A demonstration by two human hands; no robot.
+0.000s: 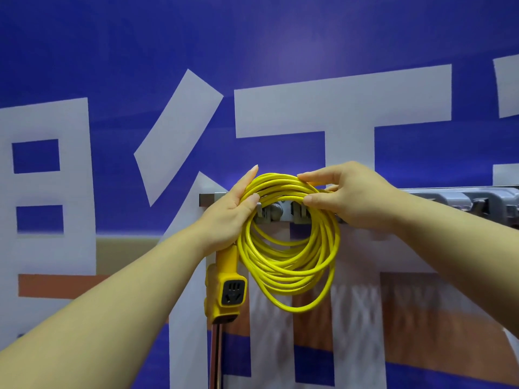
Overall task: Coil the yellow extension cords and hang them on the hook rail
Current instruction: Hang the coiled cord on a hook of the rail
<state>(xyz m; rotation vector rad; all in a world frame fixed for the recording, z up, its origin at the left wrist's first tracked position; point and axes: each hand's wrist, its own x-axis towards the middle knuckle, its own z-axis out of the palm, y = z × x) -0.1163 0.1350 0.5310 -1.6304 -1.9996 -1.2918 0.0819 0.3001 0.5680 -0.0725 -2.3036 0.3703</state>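
A coiled yellow extension cord [292,262] hangs in several loops in front of the grey hook rail [276,213] on the blue wall. My left hand [230,211] grips the coil's upper left side, thumb over the strands. My right hand [348,195] pinches the top right of the coil between thumb and fingers, right at the rail. The cord's yellow socket block [226,290] dangles below my left wrist. Whether the loops rest on a hook is hidden by the cord and my fingers.
The rail runs rightward to a grey moulded part [477,203] behind my right forearm. A thin metal post [216,357] drops below the socket block. A blue banner with big white characters [337,113] fills the wall.
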